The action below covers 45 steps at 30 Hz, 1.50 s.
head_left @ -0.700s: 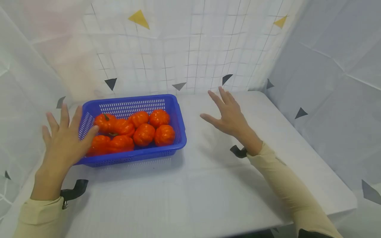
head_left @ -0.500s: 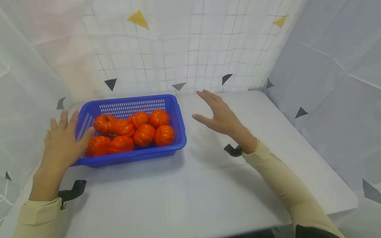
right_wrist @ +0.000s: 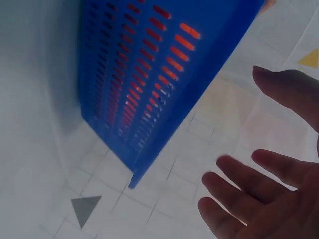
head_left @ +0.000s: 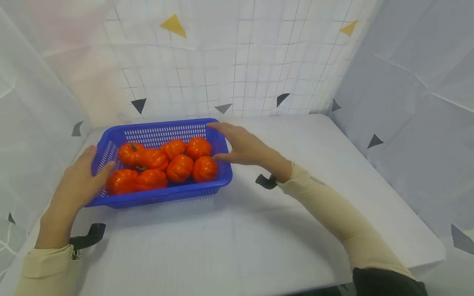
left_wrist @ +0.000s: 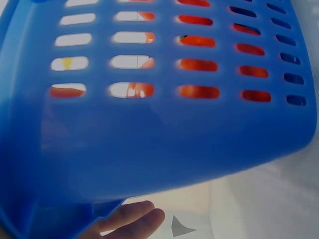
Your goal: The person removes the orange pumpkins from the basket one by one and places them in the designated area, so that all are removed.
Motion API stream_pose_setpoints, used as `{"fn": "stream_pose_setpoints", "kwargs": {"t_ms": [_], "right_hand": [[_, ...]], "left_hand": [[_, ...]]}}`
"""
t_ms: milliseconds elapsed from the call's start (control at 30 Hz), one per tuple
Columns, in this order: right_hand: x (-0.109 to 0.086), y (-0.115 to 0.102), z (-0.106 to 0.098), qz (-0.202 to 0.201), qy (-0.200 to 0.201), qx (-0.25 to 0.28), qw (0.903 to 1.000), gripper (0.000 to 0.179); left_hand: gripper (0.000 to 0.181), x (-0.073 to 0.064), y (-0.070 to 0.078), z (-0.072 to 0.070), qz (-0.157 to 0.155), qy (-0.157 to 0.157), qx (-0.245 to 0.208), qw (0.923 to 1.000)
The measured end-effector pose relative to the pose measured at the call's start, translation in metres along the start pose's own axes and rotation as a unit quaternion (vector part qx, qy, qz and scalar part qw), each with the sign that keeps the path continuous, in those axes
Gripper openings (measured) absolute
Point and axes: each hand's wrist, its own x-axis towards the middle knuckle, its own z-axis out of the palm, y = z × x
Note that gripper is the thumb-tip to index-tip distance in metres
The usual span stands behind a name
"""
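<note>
A blue plastic basket (head_left: pixel 166 195) with slotted walls stands at the back left of the table. Inside it lie several glossy, ribbed orange pumpkins (head_left: pixel 180 168), some with green stems. My left hand (head_left: pixel 77 176) is at the basket's left end, its thumb reaching across the rim; its fingers (left_wrist: pixel 142 224) show past the basket edge in the left wrist view. Over the right end hovers my right hand (head_left: pixel 246 146), thumb and fingers spread and overlapping the rim from above. The right wrist view shows those fingers apart from the basket wall (right_wrist: pixel 199 74).
White table surface (head_left: pixel 177 250) extends in front of the basket and to its right. Behind the table hangs a white gridded backdrop (head_left: pixel 259 53) with dark and yellow triangles. A grey-white sheet (head_left: pixel 418 102) closes off the right side.
My right hand has moved left and down, from over the table to the basket's right end. The left hand has lowered slightly to the left rim. The basket and pumpkins have stayed put.
</note>
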Motion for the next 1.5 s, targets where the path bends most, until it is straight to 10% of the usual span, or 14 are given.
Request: {"fn": "stream_pose_setpoints", "kwargs": {"t_ms": [333, 700, 967, 1500], "right_hand": [[0.035, 0.001, 0.024, -0.033, -0.11, 0.011, 0.9933, 0.076], [0.053, -0.004, 0.045, -0.031, -0.215, -0.104, 0.9705, 0.066], [0.057, -0.006, 0.052, -0.024, -0.223, -0.146, 0.9635, 0.058], [0.052, 0.007, 0.052, -0.066, -0.16, -0.054, 0.9835, 0.062]], "left_hand": [[0.083, 0.0, -0.002, 0.002, -0.01, -0.008, -0.005, 0.9999], [0.08, -0.002, 0.002, 0.0, -0.008, -0.005, 0.001, 1.0], [0.081, 0.0, 0.001, 0.0, -0.01, -0.007, 0.002, 0.9999], [0.079, 0.0, 0.0, 0.0, -0.009, -0.007, 0.004, 0.9999]]}}
